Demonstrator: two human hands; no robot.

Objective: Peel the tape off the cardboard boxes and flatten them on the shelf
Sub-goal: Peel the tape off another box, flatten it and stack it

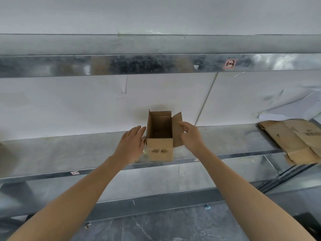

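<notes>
A small brown cardboard box (pixel 160 148) stands upright on the metal shelf (pixel 69 153), its top open and its inside empty. One flap sticks up on the right side. My left hand (pixel 130 145) lies against the box's left wall with straight fingers. My right hand (pixel 190 134) is at the right flap, fingers loosely curled beside it; whether it pinches the flap is unclear. A scrap of clear tape shows at the box's lower left corner, by my left hand.
Flattened cardboard (pixel 295 140) lies at the shelf's right end, overhanging the front edge. A white wall backs the shelf. An upper metal shelf (pixel 156 65) runs overhead. Below are a lower shelf and a grey stone floor (pixel 173 226).
</notes>
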